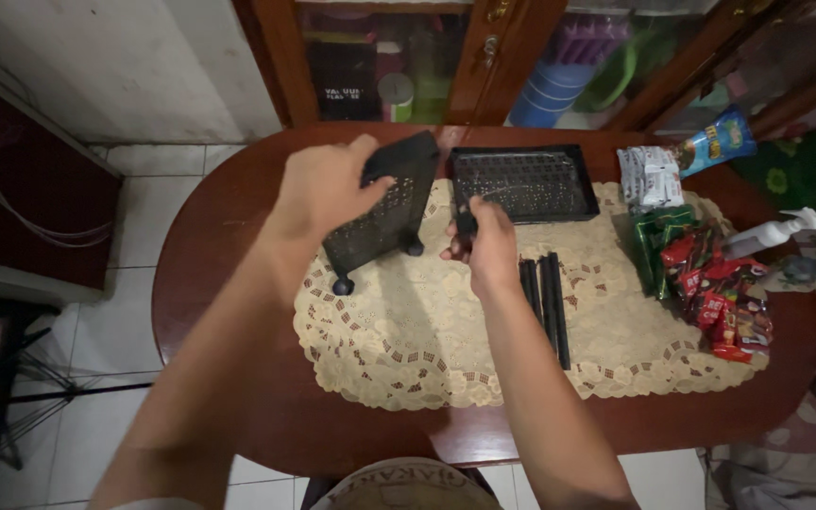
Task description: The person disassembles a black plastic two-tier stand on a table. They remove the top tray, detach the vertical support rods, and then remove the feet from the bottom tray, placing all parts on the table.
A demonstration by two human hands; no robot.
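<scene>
Head view: left hand [325, 189] grips the tilted black tray [382, 203] over the lace mat [408, 331]; right hand [485, 244] pinches a black post [465, 225] beside it. Best to line the post up with the tray's corner, then push straight.

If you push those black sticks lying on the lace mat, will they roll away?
Probably a little. The black rods look round and thin, so a sideways push would likely roll them, though the bumpy lace mat should slow them. They lie straight, so they are likely stiff rather than floppy. Being slim, they are probably light.
</scene>
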